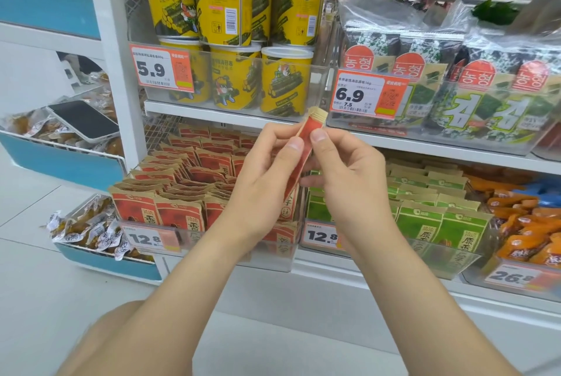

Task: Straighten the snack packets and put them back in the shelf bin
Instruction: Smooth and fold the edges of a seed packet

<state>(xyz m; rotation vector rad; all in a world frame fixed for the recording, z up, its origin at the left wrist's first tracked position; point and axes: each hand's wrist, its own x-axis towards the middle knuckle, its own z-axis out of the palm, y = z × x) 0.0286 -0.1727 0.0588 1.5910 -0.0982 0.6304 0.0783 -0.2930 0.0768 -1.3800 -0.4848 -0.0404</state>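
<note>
Holding one red packet (306,144) almost upright, the left hand (267,172) and right hand (344,176) each pinch it in a tight grip. The shelf bin (194,240) of red packets sits at 7 o'clock from it.

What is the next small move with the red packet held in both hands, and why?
Probably lower the red packet into the bin of matching red packets below: the left hand and right hand both pinch it just above that bin, and it already looks straight.
</note>
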